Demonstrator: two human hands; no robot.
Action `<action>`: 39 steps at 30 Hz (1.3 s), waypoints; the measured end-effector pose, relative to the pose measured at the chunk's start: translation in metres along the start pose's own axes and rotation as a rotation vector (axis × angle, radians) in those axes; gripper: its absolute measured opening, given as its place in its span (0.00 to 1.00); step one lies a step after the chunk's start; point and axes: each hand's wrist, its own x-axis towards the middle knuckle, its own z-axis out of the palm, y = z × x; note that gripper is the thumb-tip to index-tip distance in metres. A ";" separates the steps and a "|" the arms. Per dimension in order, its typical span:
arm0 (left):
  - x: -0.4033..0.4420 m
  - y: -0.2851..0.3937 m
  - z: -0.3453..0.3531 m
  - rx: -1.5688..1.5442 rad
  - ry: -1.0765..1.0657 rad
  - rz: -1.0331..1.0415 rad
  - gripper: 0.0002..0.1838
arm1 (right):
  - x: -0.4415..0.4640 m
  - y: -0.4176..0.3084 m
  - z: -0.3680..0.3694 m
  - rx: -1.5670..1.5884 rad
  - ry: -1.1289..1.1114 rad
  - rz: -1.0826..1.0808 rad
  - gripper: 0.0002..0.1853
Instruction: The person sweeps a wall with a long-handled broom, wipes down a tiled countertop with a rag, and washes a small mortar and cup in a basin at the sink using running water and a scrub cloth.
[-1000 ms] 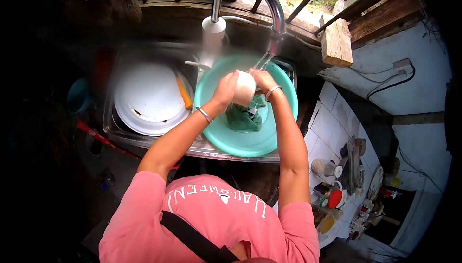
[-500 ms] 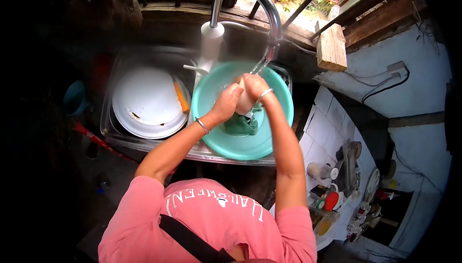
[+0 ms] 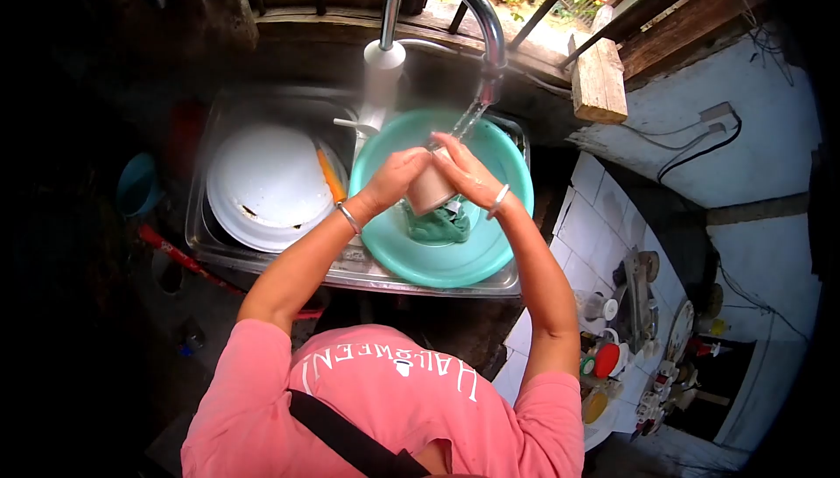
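Over a teal plastic basin [image 3: 490, 255], my left hand [image 3: 395, 177] and my right hand [image 3: 471, 174] are closed around a pale pink cup-like container [image 3: 430, 193]. It tilts, with its wider end toward me. The palms cover its sides, so I cannot tell whether it has a handle. Water streams from the curved chrome faucet [image 3: 492, 49] just beyond my fingertips. Beneath the container a wet green cloth [image 3: 437, 226] lies in the basin.
Left of the basin, the sink [image 3: 206, 246] holds a large white round dish [image 3: 262, 172] and an orange strip [image 3: 331, 176]. A white faucet lever [image 3: 350, 124] sticks out between them. Jars and a red lid [image 3: 606, 360] stand on the tiled counter [image 3: 595, 229] at right.
My right hand has swung outward and flattened along the container's right side. The container has come slightly toward me and shows more of its body. Water still runs.
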 end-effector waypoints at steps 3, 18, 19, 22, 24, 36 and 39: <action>0.002 0.006 0.006 -0.087 0.058 -0.068 0.21 | -0.004 0.008 -0.017 0.451 -0.187 0.240 0.16; 0.013 -0.006 -0.004 -0.055 0.120 -0.021 0.30 | 0.009 0.049 -0.012 0.581 -0.040 0.274 0.19; 0.012 -0.003 -0.007 -0.059 0.152 -0.028 0.27 | 0.007 0.077 -0.005 0.365 0.078 0.242 0.19; 0.009 -0.007 -0.016 -0.103 0.154 -0.037 0.20 | -0.016 0.135 0.041 -0.453 -0.027 0.519 0.40; 0.009 -0.013 -0.018 -0.122 0.132 -0.042 0.15 | -0.037 0.080 0.055 -0.702 -0.305 0.474 0.45; 0.007 -0.065 -0.009 0.253 0.246 -0.059 0.09 | -0.069 0.011 0.014 0.020 0.472 0.170 0.14; 0.009 -0.056 0.016 0.296 0.208 0.112 0.07 | -0.046 -0.015 0.029 -0.246 0.543 -0.027 0.15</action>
